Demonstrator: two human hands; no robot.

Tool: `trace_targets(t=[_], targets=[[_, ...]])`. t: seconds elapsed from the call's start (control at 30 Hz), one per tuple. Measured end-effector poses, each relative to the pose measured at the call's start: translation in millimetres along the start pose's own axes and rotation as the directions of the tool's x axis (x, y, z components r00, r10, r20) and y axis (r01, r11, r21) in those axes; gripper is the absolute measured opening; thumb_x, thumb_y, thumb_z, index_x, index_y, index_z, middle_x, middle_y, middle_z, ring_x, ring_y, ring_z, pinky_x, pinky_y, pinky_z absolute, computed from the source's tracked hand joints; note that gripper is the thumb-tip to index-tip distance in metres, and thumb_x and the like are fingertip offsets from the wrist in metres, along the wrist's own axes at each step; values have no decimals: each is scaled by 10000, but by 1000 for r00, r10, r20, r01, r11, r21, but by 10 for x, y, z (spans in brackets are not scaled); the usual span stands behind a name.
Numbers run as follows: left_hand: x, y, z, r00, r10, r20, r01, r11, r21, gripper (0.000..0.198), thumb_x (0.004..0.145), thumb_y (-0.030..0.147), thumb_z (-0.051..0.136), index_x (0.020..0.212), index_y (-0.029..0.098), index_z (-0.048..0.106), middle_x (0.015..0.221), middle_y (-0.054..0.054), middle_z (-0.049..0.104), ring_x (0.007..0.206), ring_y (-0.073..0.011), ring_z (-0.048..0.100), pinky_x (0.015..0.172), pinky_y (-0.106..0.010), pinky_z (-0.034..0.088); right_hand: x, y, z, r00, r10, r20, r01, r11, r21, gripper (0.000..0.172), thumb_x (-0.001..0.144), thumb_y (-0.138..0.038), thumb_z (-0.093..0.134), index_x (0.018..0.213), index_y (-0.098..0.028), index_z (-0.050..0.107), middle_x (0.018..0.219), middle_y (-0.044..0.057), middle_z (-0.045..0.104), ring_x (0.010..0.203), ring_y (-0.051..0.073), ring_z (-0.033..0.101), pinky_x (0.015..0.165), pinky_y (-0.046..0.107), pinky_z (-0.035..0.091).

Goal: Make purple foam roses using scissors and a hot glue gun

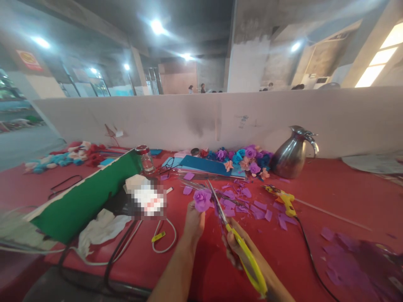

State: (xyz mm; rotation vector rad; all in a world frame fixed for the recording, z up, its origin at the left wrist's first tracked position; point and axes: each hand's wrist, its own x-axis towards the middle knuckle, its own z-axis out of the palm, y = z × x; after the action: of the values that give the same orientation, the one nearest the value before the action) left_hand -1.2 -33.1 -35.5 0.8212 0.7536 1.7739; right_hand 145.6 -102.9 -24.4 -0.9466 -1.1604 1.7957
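Purple paper rose [202, 200] sits in the grasping fingers of the left hand [194, 221], beside scissors [232, 231] gripped by the right hand [234, 243]; beyond, paper scraps [258, 212] and a yellow glue gun [288, 204] lie on the red surface [317, 182], then paper flowers [250, 153] and a metal jug [290, 156].

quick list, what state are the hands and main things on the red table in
Left hand, closed, holding the flower
Right hand, closed around the scissors
Flower, petals spread
Scissors, pointing away, how far open unclear
Glue gun, lying down, can't tell if hot
Jar, upright, red lid on
Jug, upright
Scraps, scattered
Other flowers, heaped together
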Motion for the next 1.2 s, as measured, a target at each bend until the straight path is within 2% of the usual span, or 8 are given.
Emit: trace_targets(t=[0.13, 0.33, 0.57, 0.8, 0.9, 1.03, 1.13, 1.2], targets=[[8, -27, -22, 1000, 8, -22, -9, 1000, -30, 61, 590, 229, 752, 624, 217, 703, 640, -7, 688, 759, -186, 615, 766, -306, 456, 3, -31, 18, 1000, 0, -1, 0, 1000, -4, 726, 639, -698, 627, 1179, -249, 442, 637, -90, 406, 389, -1, 292, 357, 124, 239], [17, -26, -31, 1000, 0, -14, -1, 999, -46, 75, 595, 203, 752, 663, 196, 719, 668, -15, 697, 788, -177, 621, 780, -297, 451, 34, -35, 7, 999, -35, 11, 36, 997, -66, 612, 693, -667, 603, 1104, -236, 465, 610, -96, 386, 366, -2, 268, 340, 125, 218], [16, -33, -22, 997, -14, -74, 12, 1000, -27, 123, 555, 232, 782, 651, 195, 714, 672, -11, 696, 764, -173, 622, 757, -289, 459, 47, -4, -21, 995, -82, -59, 75, 990, -119, 629, 685, -671, 602, 1130, -241, 485, 681, -59, 456, 402, 9, 328, 349, 119, 255], [12, -39, -48, 994, -36, -106, 32, 999, -42, 162, 531, 168, 788, 663, 216, 707, 704, 10, 703, 719, -149, 611, 769, -279, 453, 66, 35, -48, 994, -64, -90, 52, 990, -134, 623, 657, -664, 626, 1070, -216, 496, 608, -79, 455, 335, 15, 324, 294, 131, 271], [11, -47, -63, 992, -42, -115, 36, 998, -58, 148, 542, 187, 788, 666, 198, 706, 688, 4, 699, 712, -146, 612, 815, -299, 444, 30, -2, -108, 985, -36, -169, 24, 997, -73, 625, 658, -661, 623, 1089, -231, 483, 569, -94, 443, 321, 22, 326, 295, 133, 287], [4, -33, -39, 990, -63, -125, 60, 998, -27, 216, 576, 255, 781, 771, 184, 721, 792, -20, 719, 801, -168, 627, 875, -335, 423, -33, -78, -256, 959, -31, -281, 9, 997, -76, 637, 647, -649, 642, 1115, -240, 503, 507, -102, 411, 322, 42, 332, 291, 139, 279], [-4, -23, -12, 990, -38, -138, 45, 998, 46, 252, 599, 245, 768, 835, 168, 722, 833, -25, 717, 852, -173, 615, 874, -323, 416, -95, -117, -332, 937, -6, -349, -15, 998, -58, 706, 622, -646, 666, 1175, -247, 484, 558, -80, 471, 350, 51, 371, 301, 145, 291], [-12, -26, -6, 990, -10, -139, 25, 994, 103, 207, 609, 246, 756, 790, 151, 722, 780, -26, 705, 818, -175, 607, 840, -314, 427, -138, -125, -346, 918, 6, -396, -25, 999, -43, 719, 643, -652, 647, 1212, -255, 460, 590, -68, 489, 370, 53, 383, 310, 144, 283]])
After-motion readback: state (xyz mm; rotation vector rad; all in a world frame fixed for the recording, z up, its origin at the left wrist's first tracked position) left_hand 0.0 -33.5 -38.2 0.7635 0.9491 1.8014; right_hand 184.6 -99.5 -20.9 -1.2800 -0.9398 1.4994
